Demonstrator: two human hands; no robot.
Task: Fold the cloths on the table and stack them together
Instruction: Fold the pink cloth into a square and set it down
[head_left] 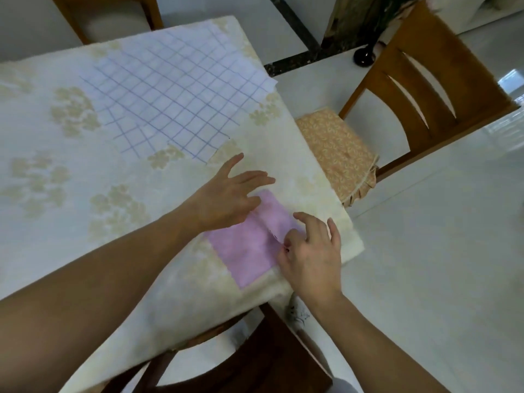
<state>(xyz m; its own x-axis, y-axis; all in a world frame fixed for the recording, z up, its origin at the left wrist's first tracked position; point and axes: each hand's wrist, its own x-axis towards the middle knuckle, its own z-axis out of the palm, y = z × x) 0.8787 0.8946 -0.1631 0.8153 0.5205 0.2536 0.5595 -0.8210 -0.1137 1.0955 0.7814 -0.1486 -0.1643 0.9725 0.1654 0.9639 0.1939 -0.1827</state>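
A small pink cloth (249,245), folded into a narrow rectangle, lies near the table's right front corner. My left hand (226,194) is over its far left end with fingers spread and straight, fingertips past the cloth's far edge. My right hand (309,251) rests at the cloth's right edge, with thumb and forefinger pinching the fold there while the other fingers stick out. A larger white cloth with a blue grid pattern (175,92) lies spread flat at the far side of the table, one corner hanging over the right edge.
The table (71,165) wears a cream floral tablecloth. A wooden chair with an orange cushion (334,151) stands to the right. Another dark chair (255,358) sits below the near edge. A third chair (113,18) is at the far side.
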